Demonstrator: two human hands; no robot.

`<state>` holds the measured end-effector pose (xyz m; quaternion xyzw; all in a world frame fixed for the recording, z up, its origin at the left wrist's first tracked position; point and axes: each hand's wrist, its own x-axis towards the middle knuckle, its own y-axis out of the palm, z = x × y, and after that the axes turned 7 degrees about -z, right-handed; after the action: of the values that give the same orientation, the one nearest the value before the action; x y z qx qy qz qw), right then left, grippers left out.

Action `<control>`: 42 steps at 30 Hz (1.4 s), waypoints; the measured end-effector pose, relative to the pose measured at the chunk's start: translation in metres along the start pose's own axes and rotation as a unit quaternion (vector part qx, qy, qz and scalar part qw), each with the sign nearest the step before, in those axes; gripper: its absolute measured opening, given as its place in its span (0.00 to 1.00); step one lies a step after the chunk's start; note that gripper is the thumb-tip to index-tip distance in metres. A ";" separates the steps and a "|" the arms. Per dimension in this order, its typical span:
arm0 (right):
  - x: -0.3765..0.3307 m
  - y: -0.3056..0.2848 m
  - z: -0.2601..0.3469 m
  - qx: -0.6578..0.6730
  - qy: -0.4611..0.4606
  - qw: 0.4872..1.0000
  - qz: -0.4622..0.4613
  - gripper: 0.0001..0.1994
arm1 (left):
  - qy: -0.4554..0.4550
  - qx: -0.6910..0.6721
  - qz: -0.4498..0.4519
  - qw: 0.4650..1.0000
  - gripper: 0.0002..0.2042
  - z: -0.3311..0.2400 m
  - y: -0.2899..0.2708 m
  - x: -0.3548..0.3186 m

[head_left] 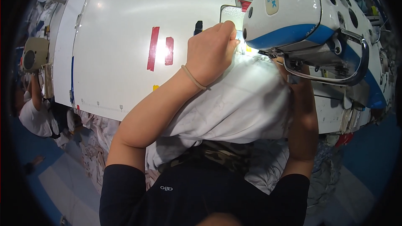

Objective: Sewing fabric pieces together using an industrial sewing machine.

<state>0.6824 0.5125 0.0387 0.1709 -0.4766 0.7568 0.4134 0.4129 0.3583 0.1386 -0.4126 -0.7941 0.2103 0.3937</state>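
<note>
White cloth (238, 96) is spread over the front of the sewing table and hangs down to my lap. Its far edge runs under the lit needle area of a white and blue sewing machine (289, 12). My left hand (212, 50) is closed, fingers curled together, just left of the needle area at the cloth's far edge. What it pinches, if anything, is hidden by the hand itself. Reaching under the machine head from the right, my right hand (282, 66) lies by the cloth's right side. The machine head and its wire guard hide most of it, fingers included.
The white table (121, 29) carries red tape strips (153, 48) and a small black piece (198, 26) behind my left hand. A curved metal guard (363, 58) juts from the machine. Piled cloth (94, 134) lies below the front edge. Another person (38, 117) is at far left.
</note>
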 end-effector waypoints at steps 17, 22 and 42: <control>0.015 -0.020 0.014 0.527 0.495 0.683 0.107 0.39 | 0.161 0.015 -0.001 0.987 0.09 -0.002 -0.011 0.002; 0.052 -0.033 0.056 0.368 0.479 0.778 0.174 0.30 | 0.244 -0.010 0.140 0.960 0.14 -0.010 -0.030 -0.010; 0.023 -0.025 0.023 0.247 0.170 0.943 0.146 0.21 | 0.240 0.100 0.195 0.946 0.10 -0.019 -0.042 -0.015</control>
<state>0.6845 0.5085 0.0795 0.0652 -0.2175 0.9205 0.3179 0.4133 0.3223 0.1707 -0.5563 -0.5545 0.2565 0.5633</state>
